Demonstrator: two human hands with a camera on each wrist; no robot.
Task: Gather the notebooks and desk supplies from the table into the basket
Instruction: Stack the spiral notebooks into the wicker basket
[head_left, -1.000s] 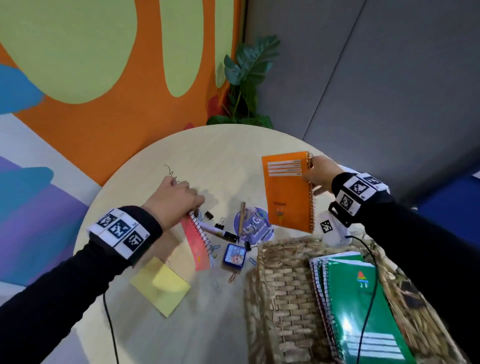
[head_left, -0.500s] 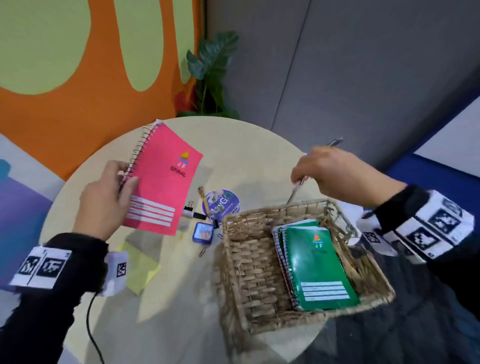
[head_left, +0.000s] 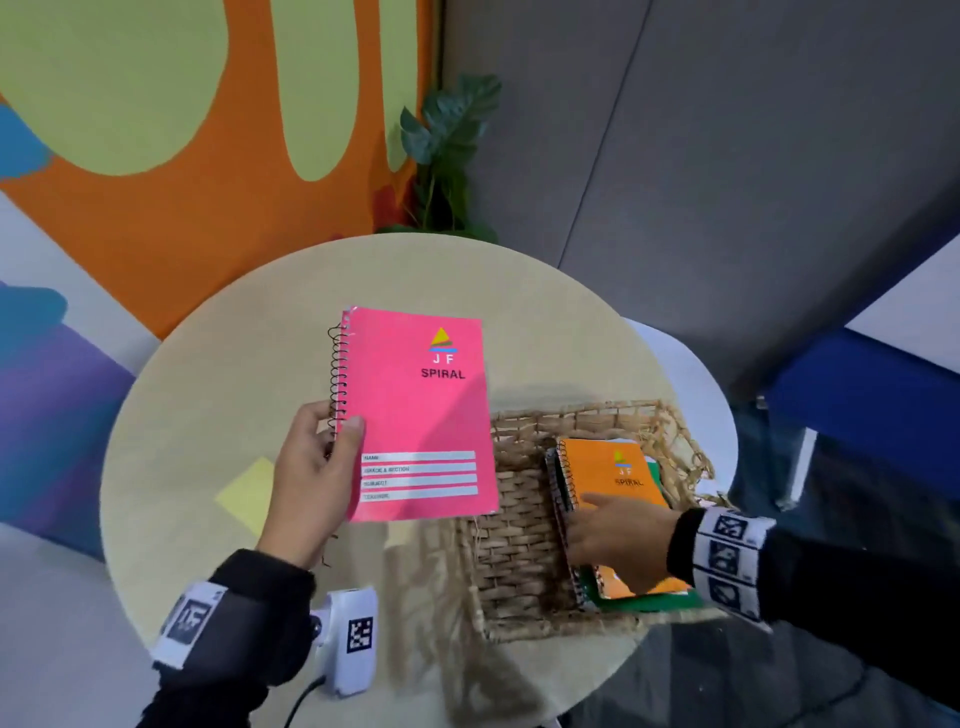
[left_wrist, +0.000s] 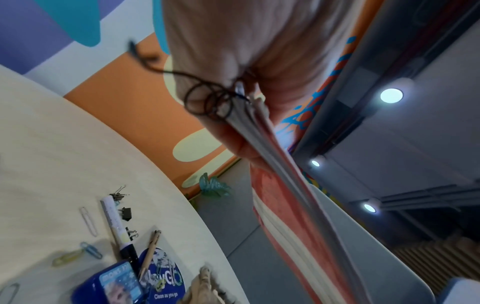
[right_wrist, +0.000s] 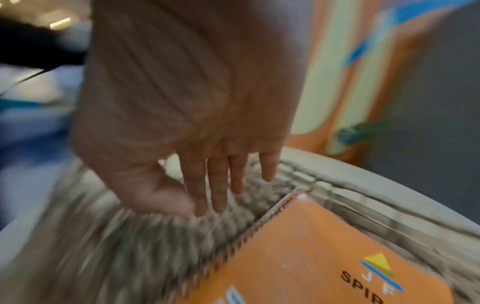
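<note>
My left hand grips a pink spiral notebook by its wire edge, cover up, above the round table just left of the wicker basket. In the left wrist view the pink notebook shows edge-on under my thumb. An orange spiral notebook lies in the basket on a green one. My right hand hovers over the orange cover with straight fingers, holding nothing. The basket floor and orange notebook are blurred.
A yellow sticky note lies left of my left hand. Hidden beneath the pink notebook, the left wrist view shows a pen, a pencil, paper clips, binder clips, a blue box and a round blue sticker.
The orange notebook has gone from my right hand into the basket, onto the green one. My left hand lifted the pink notebook off the table and carried it right, toward the basket.
</note>
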